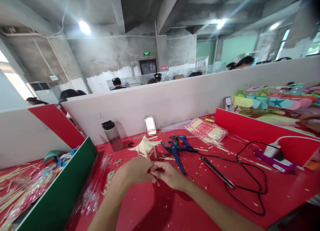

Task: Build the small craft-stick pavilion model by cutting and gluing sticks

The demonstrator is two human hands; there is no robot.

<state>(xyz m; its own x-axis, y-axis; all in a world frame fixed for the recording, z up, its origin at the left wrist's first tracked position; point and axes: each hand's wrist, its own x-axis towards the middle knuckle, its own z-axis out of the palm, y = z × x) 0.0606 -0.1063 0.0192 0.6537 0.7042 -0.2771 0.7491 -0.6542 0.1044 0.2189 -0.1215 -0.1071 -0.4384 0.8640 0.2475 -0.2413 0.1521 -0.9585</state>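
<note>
My left hand (140,170) and my right hand (167,175) meet over the red table, fingertips drawn together. The fingers of both are closed in a pinch; whatever lies between them is too small or hidden to make out. Just beyond them stands a small pavilion-like model (145,147) built of pale wooden sticks, its lower part partly covered by my left hand. To its right lie blue-handled cutting pliers (177,157) and, behind these, a blue glue gun (183,141). A few loose sticks (167,157) rest between the model and the pliers.
A dark-lidded bottle (112,136) and a pixelated phone-like object (150,125) stand by the white partition. Bagged sticks (208,130) lie at back right. A black cable (250,187) loops near a purple power strip (275,161). Plastic wrappers (96,184) lie beside the green divider (65,191).
</note>
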